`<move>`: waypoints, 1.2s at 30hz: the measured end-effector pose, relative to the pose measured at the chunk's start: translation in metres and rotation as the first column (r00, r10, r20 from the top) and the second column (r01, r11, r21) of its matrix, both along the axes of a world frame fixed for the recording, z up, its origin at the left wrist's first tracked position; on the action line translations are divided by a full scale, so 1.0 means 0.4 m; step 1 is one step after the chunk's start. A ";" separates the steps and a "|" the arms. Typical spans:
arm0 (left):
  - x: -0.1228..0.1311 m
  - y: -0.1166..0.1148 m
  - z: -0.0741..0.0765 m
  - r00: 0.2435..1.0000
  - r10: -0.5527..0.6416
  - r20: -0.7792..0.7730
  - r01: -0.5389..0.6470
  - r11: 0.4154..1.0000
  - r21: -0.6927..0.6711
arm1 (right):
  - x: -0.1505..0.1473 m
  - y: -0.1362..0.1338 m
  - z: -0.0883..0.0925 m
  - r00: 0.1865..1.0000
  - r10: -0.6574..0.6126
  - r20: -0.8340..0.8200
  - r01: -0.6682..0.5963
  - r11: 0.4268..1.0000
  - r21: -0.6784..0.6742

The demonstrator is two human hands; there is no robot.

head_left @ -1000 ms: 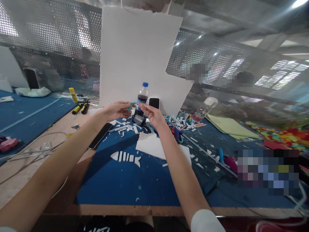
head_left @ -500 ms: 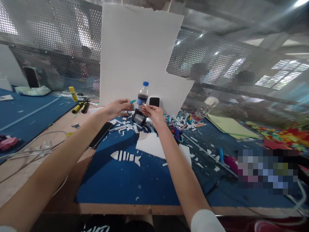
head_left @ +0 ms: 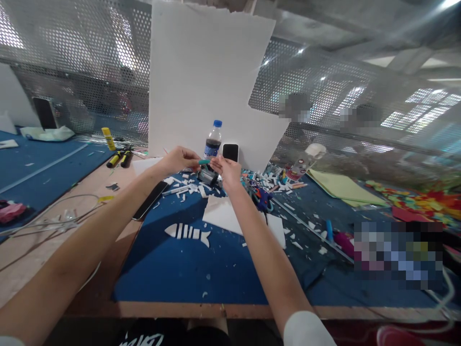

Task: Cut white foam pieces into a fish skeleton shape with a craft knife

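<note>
My left hand [head_left: 183,160] pinches a small, narrow teal piece [head_left: 204,162] that points to the right, above the back of the blue mat. My right hand [head_left: 227,169] is closed at the fingertips close to the teal piece's right end. Whether those fingers touch it or hold something small of their own I cannot make out. Right behind the hands stands a bottle of dark drink [head_left: 213,139] with a blue cap. Nearer me on the mat lies a white fish-bone shape [head_left: 188,232] made of separate cut pieces.
White scraps [head_left: 183,185] litter the mat around a dark roller-like object [head_left: 208,176]. A white sheet [head_left: 221,214] lies under my right forearm. One phone [head_left: 149,201] lies left; another [head_left: 230,152] leans on the white board [head_left: 209,72]. Blue-handled scissors [head_left: 264,199] lie right.
My left hand has moved slightly right and brought the teal piece down and across to my right fingertips. The teal piece now lies nearly level. My right hand has barely moved.
</note>
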State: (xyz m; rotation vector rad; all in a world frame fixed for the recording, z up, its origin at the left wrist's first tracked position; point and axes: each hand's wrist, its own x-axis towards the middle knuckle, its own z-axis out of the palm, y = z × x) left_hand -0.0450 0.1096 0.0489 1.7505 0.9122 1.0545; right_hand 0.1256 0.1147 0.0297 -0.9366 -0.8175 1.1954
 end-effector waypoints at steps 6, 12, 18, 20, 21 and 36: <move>-0.012 0.007 -0.008 0.992 -0.026 -0.121 0.035 0.997 0.070 | 0.015 0.005 0.026 0.989 0.116 -0.090 -0.127 0.982 -0.138; -0.009 0.003 -0.008 0.986 -0.031 -0.166 0.047 0.994 0.096 | 0.011 0.001 0.031 0.987 0.142 -0.077 -0.152 0.976 -0.153; -0.012 0.002 -0.002 0.984 0.050 -0.172 -0.022 0.986 0.164 | -0.014 -0.007 0.015 0.979 0.199 0.052 -0.191 0.974 -0.125; -0.016 0.005 -0.001 0.982 0.087 -0.169 -0.054 0.980 0.190 | -0.018 -0.011 0.012 0.964 0.248 0.095 -0.235 0.963 -0.135; -0.019 0.006 0.000 0.981 0.102 -0.168 -0.068 0.978 0.199 | -0.018 -0.013 0.012 0.955 0.273 0.113 -0.257 0.957 -0.138; -0.034 0.027 -0.011 0.968 0.202 -0.147 -0.153 0.945 0.289 | 0.005 -0.049 0.051 0.869 0.449 0.207 -0.425 0.893 -0.150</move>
